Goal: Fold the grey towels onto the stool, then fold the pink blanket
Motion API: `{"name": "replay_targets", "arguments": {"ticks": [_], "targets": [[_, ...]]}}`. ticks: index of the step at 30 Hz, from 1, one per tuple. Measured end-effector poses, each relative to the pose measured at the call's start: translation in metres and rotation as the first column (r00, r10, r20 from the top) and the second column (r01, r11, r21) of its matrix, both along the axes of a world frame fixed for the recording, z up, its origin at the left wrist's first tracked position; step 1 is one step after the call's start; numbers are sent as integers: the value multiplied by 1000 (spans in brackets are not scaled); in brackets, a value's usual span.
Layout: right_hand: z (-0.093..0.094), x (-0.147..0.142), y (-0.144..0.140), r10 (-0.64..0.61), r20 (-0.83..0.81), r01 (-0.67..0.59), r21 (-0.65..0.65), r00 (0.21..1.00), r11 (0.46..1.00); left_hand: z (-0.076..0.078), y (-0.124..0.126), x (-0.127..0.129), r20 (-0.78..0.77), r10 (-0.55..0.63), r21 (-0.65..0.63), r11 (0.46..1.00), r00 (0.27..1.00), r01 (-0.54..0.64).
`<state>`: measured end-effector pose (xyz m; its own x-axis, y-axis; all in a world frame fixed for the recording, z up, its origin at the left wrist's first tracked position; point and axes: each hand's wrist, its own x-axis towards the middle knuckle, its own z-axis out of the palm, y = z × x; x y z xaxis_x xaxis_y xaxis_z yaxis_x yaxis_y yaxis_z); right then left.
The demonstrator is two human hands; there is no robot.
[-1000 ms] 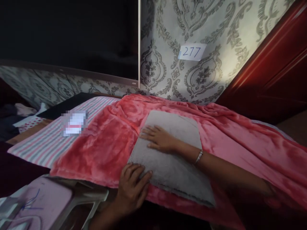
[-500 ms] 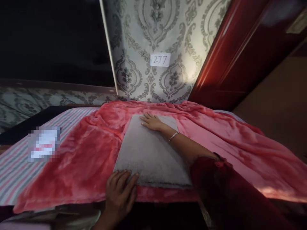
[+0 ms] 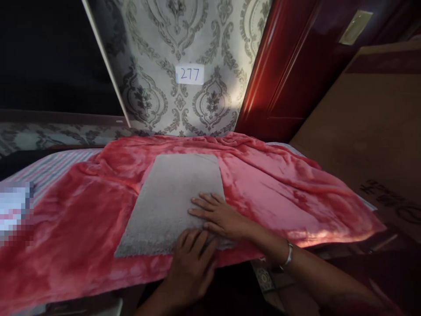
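A grey plush mat (image 3: 164,197) with a short nap lies flat on a red-pink fleece blanket (image 3: 88,219). My right hand (image 3: 220,216), wearing a silver bangle on the wrist, rests palm down with fingers spread on the right side of the mat. Just below it, my left hand (image 3: 194,259) lays its fingertips on the mat's near edge. That hand's fingers are slightly bent, with nothing visibly held. The two hands nearly touch, and between them they cover the mat's near right part.
A striped cloth (image 3: 66,162) shows beneath the blanket, with a blurred-out white item (image 3: 13,206) at far left. Behind are a dark screen (image 3: 55,57), a patterned wall with a "277" label (image 3: 190,74), and a red door (image 3: 283,87). A cardboard box (image 3: 368,123) stands right.
My right hand has slid from the mat's far end towards its near right side. The left hand has moved right along the near edge. The view has turned rightward.
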<state>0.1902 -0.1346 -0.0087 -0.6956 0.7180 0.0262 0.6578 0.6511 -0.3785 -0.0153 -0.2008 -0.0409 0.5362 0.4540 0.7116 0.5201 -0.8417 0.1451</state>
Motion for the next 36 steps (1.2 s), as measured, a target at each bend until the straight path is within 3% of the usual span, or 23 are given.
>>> {"name": "replay_targets", "arguments": {"ticks": [6,11,15,19,23,28,32,36], "targets": [[-6,9,68,-88,37,84,103,995,991,-20,-1,-3,43,17,15,1000,999,-18],[0,18,123,-349,34,345,94,936,934,-25,4,-2,80,39,106,993,996,-47],[11,14,127,-449,56,446,59,892,893,-7,15,-5,-27,5,221,975,1000,1],[11,-7,108,-329,37,322,124,944,939,4,28,1,-185,13,216,976,983,28],[8,-15,113,-237,30,234,84,971,969,-16,37,13,-273,84,377,926,958,27],[9,4,161,-406,67,405,25,911,914,-42,43,14,-275,107,455,890,956,31],[6,13,183,-533,66,534,1,843,845,-46,41,16,-206,136,474,880,969,-22],[11,12,180,-585,51,585,10,810,811,-45,37,18,-230,115,394,919,966,-15]]}}
